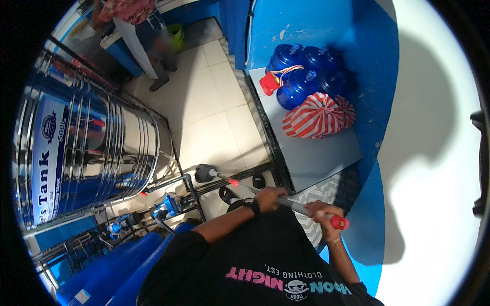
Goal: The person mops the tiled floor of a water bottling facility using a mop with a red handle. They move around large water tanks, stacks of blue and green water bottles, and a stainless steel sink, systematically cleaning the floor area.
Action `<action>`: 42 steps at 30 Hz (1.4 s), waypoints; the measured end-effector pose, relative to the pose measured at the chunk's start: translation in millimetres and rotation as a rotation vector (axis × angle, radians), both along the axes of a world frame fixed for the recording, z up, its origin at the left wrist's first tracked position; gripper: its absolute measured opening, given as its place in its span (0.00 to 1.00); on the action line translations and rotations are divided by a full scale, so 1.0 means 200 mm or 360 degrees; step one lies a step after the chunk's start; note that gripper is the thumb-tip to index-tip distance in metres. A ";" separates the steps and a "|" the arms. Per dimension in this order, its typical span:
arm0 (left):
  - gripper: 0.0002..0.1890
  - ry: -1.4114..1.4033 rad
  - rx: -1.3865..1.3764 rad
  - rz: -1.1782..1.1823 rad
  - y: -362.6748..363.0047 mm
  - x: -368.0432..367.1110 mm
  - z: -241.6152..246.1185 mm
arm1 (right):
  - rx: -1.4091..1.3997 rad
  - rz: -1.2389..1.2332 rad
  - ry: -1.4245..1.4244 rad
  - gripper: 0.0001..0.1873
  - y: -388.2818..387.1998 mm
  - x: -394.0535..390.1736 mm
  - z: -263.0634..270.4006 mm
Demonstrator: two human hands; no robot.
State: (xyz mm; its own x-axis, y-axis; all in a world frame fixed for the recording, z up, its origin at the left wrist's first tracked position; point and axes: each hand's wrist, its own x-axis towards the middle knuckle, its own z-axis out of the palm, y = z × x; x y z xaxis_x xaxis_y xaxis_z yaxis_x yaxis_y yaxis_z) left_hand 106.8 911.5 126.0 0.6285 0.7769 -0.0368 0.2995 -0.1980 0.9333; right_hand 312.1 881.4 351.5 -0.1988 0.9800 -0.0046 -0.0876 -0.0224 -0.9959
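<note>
A mop with a long grey pole slants across my front. Its dark, bushy mop head is at the lower left end, over the tiled floor beside black pipes; contact with the floor is unclear. My left hand, with a black watch at the wrist, is closed around the middle of the pole. Nearer the top, my right hand is wrapped around the pole, just beside its red end cap. A red clip sits on the pole near the mop head. My sandalled feet are beneath.
A steel water tank, black pipes and blue pumps stand left. Right, a low grey platform holds several blue water jugs and red-striped bags. Another person stands at the upper left near a green bucket.
</note>
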 end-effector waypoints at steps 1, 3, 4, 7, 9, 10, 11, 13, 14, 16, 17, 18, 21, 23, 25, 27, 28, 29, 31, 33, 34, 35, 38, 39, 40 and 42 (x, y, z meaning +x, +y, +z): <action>0.20 -0.0017 0.0004 -0.0134 0.04 0.09 0.02 | -0.0011 -0.0182 0.0011 0.14 -0.04 0.04 0.04; 0.21 -0.0043 0.0007 -0.0374 0.09 0.26 0.08 | -0.0022 -0.0485 -0.0020 0.13 -0.11 0.09 0.12; 0.20 -0.0049 0.0006 -0.0483 0.10 0.34 0.11 | -0.0023 -0.0608 -0.0060 0.13 -0.15 0.12 0.15; 0.18 -0.0011 -0.0047 -0.0739 0.10 0.53 0.18 | -0.0016 -0.0990 -0.0169 0.14 -0.29 0.15 0.18; 0.18 0.0033 -0.0023 -0.0893 0.08 0.59 0.19 | 0.0028 -0.1156 -0.0219 0.14 -0.41 0.15 0.16; 0.18 0.0055 0.0020 -0.0969 0.05 0.60 0.19 | 0.0063 -0.1189 -0.0232 0.14 -0.49 0.14 0.14; 0.19 0.0082 0.0060 -0.1039 0.03 0.61 0.18 | 0.0094 -0.1216 -0.0241 0.14 -0.56 0.14 0.10; 0.19 0.0035 0.0226 -0.1155 -0.01 0.57 0.13 | 0.0334 -0.0896 -0.0235 0.09 -0.69 0.14 0.01; 0.19 0.0060 0.0263 -0.1197 -0.03 0.56 0.10 | 0.0311 -0.0807 -0.0411 0.07 -0.76 0.14 -0.04; 0.15 0.0145 0.0348 -0.1228 -0.04 0.54 0.03 | 0.0428 -0.0639 -0.0400 0.06 -0.80 0.16 -0.18; 0.14 0.0174 0.0386 -0.1197 -0.02 0.54 0.01 | 0.0493 -0.0565 -0.0380 0.06 -0.81 0.18 -0.24; 0.12 0.0223 0.0411 -0.1167 0.00 0.55 -0.02 | 0.0495 -0.0612 -0.0377 0.06 -0.80 0.18 -0.31; 0.12 0.0454 0.0480 -0.1011 0.07 0.57 -0.07 | 0.0504 -0.0778 -0.0270 0.05 -0.74 0.17 -0.47; 0.14 0.0580 0.0559 -0.0861 0.14 0.54 -0.07 | 0.0553 -0.0934 -0.0083 0.04 -0.66 0.13 -0.55; 0.21 0.0638 0.0318 -0.0596 0.21 0.50 -0.06 | 0.0398 -0.1102 -0.0166 0.03 -0.56 0.08 -0.60; 0.25 0.0617 0.0184 -0.0263 0.24 0.43 -0.05 | 0.0308 -0.1156 -0.0294 0.03 -0.43 0.04 -0.65; 0.28 0.0507 0.0287 -0.0095 0.27 0.38 -0.05 | 0.0322 -0.1165 -0.0289 0.03 -0.35 0.00 -0.68; 0.30 0.0477 0.0253 0.0032 0.29 0.35 -0.04 | 0.0329 -0.1169 -0.0300 0.04 -0.27 -0.03 -0.71; 0.34 0.0447 0.0200 0.0280 0.33 0.28 -0.05 | 0.0325 -0.0989 -0.0333 0.06 -0.10 -0.11 -0.77; 0.42 0.0484 0.0106 0.0391 0.37 0.19 -0.08 | 0.0336 -0.0894 -0.0443 0.06 0.08 -0.26 -0.85; 0.42 0.0477 0.0192 0.0581 0.38 0.16 -0.10 | 0.0432 -0.0845 -0.0484 0.06 0.20 -0.33 -0.89; 0.41 0.0538 0.0168 0.0708 0.37 0.12 -0.11 | 0.0419 -0.0776 -0.0465 0.07 0.30 -0.40 -0.92; 0.48 0.0543 0.0026 0.0825 0.29 -0.06 -0.13 | 0.0542 -0.0645 -0.0462 0.08 0.62 -0.61 -0.98; 0.50 0.0635 0.0119 0.0812 0.26 -0.11 -0.13 | 0.0533 -0.0622 -0.0496 0.09 0.72 -0.67 -0.98; 0.50 0.0632 -0.0094 0.0877 0.20 -0.16 -0.11 | 0.0521 -0.0614 -0.0460 0.10 0.81 -0.72 -0.98; 0.50 0.0630 -0.0276 0.0891 0.11 -0.26 -0.08 | 0.0509 -0.0565 -0.0460 0.10 0.93 -0.79 -0.95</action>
